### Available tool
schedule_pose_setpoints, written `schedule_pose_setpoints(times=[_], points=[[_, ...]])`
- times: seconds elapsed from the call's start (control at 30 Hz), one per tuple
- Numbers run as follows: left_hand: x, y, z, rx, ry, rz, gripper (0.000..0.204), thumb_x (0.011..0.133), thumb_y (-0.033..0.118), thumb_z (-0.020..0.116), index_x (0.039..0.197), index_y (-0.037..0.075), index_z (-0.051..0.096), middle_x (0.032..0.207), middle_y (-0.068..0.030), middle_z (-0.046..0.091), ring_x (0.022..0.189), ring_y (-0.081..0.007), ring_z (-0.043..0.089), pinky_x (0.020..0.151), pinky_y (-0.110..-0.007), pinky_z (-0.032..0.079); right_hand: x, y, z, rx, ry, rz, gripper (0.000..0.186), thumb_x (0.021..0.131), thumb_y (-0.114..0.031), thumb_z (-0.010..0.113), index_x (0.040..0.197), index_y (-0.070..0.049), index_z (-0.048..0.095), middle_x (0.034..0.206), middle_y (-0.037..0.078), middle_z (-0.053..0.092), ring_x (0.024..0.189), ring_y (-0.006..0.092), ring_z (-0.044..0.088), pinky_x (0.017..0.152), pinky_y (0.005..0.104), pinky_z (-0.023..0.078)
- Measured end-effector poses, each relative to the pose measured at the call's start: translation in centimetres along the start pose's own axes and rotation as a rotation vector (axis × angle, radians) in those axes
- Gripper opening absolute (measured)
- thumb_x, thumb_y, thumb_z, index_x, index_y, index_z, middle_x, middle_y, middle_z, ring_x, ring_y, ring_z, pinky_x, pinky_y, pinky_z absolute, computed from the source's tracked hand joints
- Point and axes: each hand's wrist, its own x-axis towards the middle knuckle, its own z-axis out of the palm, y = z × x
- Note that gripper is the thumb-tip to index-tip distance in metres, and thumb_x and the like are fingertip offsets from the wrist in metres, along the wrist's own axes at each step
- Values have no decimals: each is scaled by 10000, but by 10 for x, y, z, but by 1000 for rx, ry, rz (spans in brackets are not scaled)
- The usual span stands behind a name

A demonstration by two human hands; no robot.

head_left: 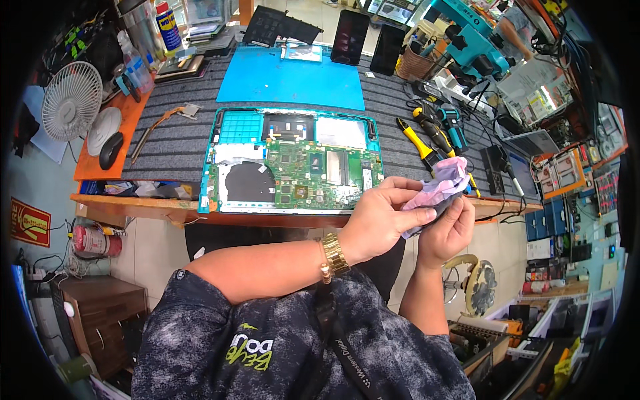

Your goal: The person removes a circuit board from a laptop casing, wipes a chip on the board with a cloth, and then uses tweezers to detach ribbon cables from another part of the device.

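Observation:
Just past the bench's front edge, at the right, both hands meet on a crumpled pink-purple cloth [440,185]. My left hand [380,217], with a gold watch on its wrist, pinches the cloth between thumb and fingers. My right hand [450,233] grips a dark object partly wrapped in that cloth; its kind is hidden. To the left of the hands lies an opened laptop base [233,127], its green circuit board [300,177] exposed. A copper heat pipe [163,123] rests on the grey ribbed mat, left of the laptop.
Behind the laptop are a blue mat [280,80], a black battery [280,27] and two dark phones [350,37]. A yellow-handled brush [415,137] and screwdrivers [433,130] lie at right. A white fan [72,100] and black mouse [111,151] stand left; a teal microscope [470,40] is back right.

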Motion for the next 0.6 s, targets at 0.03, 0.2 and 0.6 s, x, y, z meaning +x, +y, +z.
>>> schedule_pose_setpoints(times=[0.03,0.2,0.6], points=[[-1,1,-1,-8,16,-7,416,1046,212,939,1398,5,863,1490,-63,700,1312,-161,707,1100,-342,592,1,0,-1,21,-40,15,222,1243,-136,633,1208,51,748,1045,63,789,920,118,697,809,297,576],[-4,9,-5,186,94,141,325,945,196,1017,1189,30,880,1420,-73,726,1293,-191,719,1077,-375,594,7,-8,-8,281,-148,207,278,1241,-198,639,1419,14,659,1204,62,746,944,125,677,804,295,548],[-7,11,-12,369,7,562,466,1000,334,965,1364,92,803,1587,-189,693,1498,-373,658,1260,-485,505,24,-31,-14,769,-137,658,620,1276,-361,369,1724,47,498,1698,257,624,1545,399,640,1326,549,479]])
